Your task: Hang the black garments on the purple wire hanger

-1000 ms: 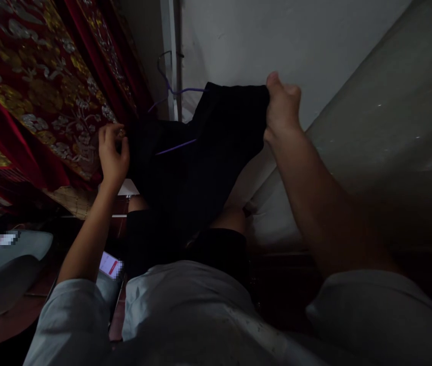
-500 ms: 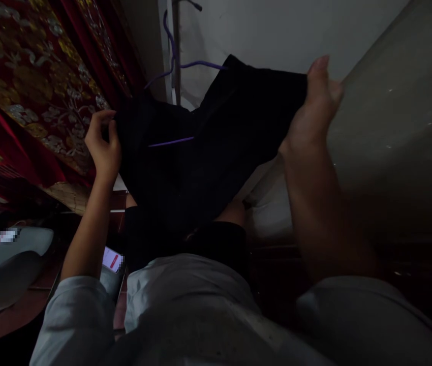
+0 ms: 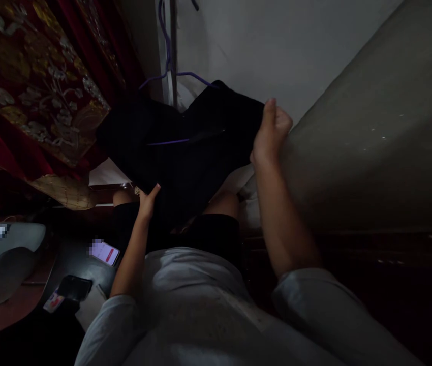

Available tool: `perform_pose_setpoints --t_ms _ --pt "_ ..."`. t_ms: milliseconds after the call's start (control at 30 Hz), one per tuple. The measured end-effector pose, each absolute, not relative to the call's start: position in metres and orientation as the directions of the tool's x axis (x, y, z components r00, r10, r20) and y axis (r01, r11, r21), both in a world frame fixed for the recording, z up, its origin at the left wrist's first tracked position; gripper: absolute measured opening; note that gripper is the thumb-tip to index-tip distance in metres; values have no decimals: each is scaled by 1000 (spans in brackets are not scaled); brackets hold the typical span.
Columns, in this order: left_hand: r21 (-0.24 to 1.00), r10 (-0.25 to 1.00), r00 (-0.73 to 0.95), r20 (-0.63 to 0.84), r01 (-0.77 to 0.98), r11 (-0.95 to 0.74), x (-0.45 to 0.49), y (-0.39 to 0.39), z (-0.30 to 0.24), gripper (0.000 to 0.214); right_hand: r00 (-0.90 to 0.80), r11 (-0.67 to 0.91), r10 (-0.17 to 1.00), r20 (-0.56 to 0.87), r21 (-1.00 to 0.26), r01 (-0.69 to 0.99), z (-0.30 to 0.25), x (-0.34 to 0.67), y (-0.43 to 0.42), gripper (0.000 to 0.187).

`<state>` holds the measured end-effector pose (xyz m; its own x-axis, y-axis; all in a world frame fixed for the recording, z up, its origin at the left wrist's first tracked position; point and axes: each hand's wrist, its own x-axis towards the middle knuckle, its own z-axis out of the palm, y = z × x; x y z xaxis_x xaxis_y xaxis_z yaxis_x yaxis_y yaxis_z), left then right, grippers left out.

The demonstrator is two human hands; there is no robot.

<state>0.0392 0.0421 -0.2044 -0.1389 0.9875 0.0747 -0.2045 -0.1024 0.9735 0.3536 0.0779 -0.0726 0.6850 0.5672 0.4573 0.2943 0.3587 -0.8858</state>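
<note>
A black shirt [image 3: 185, 168] hangs on a purple wire hanger [image 3: 196, 76], whose hook runs up beside a narrow upright post. The hanger's bottom bar shows through the neck opening. My right hand [image 3: 271, 132] is closed on the shirt's right sleeve edge and pulls it outward. Lower down, my left hand [image 3: 147, 201] grips the shirt's left lower side, thumb on the front; its other fingers are hidden behind the cloth. The left sleeve hangs loose above that hand.
A red cloth with gold and silver embroidery [image 3: 48, 86] hangs at the left. A lit phone [image 3: 104, 252] and a dark phone-like object [image 3: 74, 288] lie on a dark seat at lower left. A large pale, shiny surface [image 3: 372, 142] slopes along the right, by a grey wall [image 3: 261, 46].
My left hand has let go of the left sleeve and moved down and right to the shirt's side. My right hand, still on the right sleeve, has come inward and lower in view.
</note>
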Motion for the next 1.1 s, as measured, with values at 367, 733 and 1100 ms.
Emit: perform_pose_setpoints --t_ms 367,733,1100 --pt "976 992 -116 53 -202 -76 40 -7 -191 57 321 8 944 82 -975 223 -201 187 5 35" --pt "768 686 -375 623 459 -447 56 -23 -210 57 -45 -280 957 -286 -954 108 -208 221 -10 38" --pt "930 941 10 339 149 -337 84 -34 -227 25 -60 -132 990 -129 -990 -48 -193 215 -21 53"
